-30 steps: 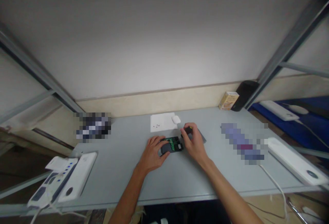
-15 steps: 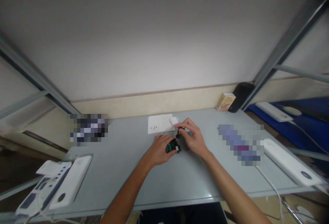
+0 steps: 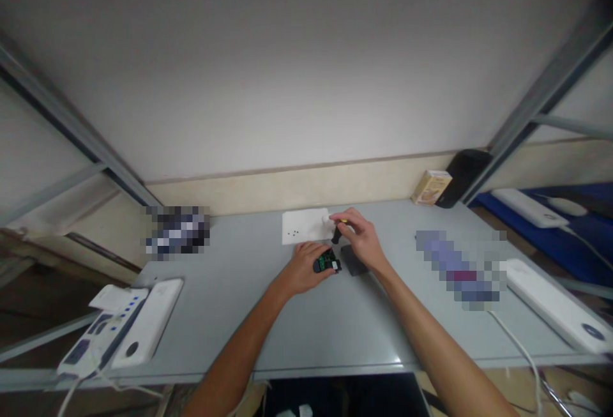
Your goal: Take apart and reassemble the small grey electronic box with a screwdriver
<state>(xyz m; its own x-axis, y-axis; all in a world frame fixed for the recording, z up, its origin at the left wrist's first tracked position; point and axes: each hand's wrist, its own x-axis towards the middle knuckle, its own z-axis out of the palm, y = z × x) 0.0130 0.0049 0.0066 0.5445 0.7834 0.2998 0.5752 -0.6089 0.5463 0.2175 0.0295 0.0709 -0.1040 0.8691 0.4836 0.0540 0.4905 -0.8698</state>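
Note:
My left hand (image 3: 302, 269) holds a small black electronic device (image 3: 327, 262) on the desk, its green circuit board exposed. In my right hand (image 3: 360, 238) is a short screwdriver (image 3: 338, 232) with a black and yellow handle, pinched between the fingers. It points down just above the device's far edge; whether the tip touches cannot be made out. Under my right wrist lies a dark flat piece (image 3: 353, 262), partly covered. Behind the hands, several tiny dark pieces, probably screws (image 3: 294, 233), sit on a white paper (image 3: 309, 220). A small white object (image 3: 327, 220) is partly hidden by my right fingers.
On the left of the grey desk (image 3: 230, 289) are a power strip (image 3: 103, 327) and a long white case (image 3: 151, 321). Another white case (image 3: 550, 302) and a blurred-out item (image 3: 454, 267) lie on the right. A yellow box (image 3: 431, 187) and black speaker-like object (image 3: 463, 174) stand behind.
My right hand and the screwdriver have lifted away from the device, uncovering more of the dark flat piece and circuit board. The whole view has shifted slightly.

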